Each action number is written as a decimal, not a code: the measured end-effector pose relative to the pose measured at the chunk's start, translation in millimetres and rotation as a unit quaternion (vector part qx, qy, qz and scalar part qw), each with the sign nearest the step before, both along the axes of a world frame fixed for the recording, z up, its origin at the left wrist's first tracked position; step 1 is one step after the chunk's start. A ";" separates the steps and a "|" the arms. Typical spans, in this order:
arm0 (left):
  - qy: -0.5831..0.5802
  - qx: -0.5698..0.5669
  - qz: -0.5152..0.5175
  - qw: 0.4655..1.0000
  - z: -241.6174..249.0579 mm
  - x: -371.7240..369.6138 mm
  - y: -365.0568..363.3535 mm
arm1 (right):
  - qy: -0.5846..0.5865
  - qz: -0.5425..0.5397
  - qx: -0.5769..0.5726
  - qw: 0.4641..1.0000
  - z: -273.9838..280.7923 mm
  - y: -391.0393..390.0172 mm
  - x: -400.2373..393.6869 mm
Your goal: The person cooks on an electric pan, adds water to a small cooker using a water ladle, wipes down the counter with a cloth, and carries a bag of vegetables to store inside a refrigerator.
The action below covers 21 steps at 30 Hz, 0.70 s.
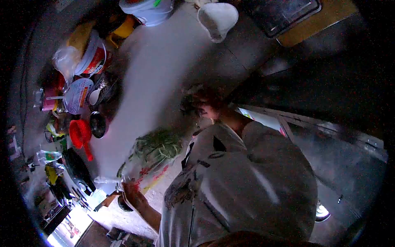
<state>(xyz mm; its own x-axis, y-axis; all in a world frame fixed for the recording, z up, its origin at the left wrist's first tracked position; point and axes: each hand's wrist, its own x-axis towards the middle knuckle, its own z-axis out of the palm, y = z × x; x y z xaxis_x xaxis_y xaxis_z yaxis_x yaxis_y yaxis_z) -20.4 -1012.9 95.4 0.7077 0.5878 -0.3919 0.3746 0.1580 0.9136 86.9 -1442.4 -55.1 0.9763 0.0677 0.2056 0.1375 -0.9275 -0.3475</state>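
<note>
My left hand [132,192] is at the lower left, its fingers closed on the edge of a clear plastic bag [144,175] with red print. Long green leafy vegetables [158,146] lie in and at the mouth of this bag, on a pale counter [140,82]. My right hand [209,110] is near the middle, in front of my light-coloured clothing. It is dark and smeared there, beside a dark patch I cannot make out, so its fingers do not show clearly.
Along the counter's left side stand a red ladle-like scoop [80,133], a dark bowl [98,124], a printed round lid [79,95], a white tub [92,57] and dark bottles [77,168]. A white bowl-shaped vessel [218,20] and a dark tray [279,14] are at the top.
</note>
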 end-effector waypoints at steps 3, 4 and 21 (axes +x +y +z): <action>0.013 0.013 0.032 0.999 3.6 -15.1 -5.2 | -0.004 0.033 0.006 0.999 -10.9 -45.5 3.7; 0.016 0.016 0.041 0.999 5.5 -17.0 -9.2 | 0.001 0.011 -0.002 1.000 -12.0 -73.5 5.2; -0.044 -0.127 0.302 0.944 -25.1 -93.0 -50.6 | -0.042 0.021 -0.052 0.998 -34.5 -34.5 96.3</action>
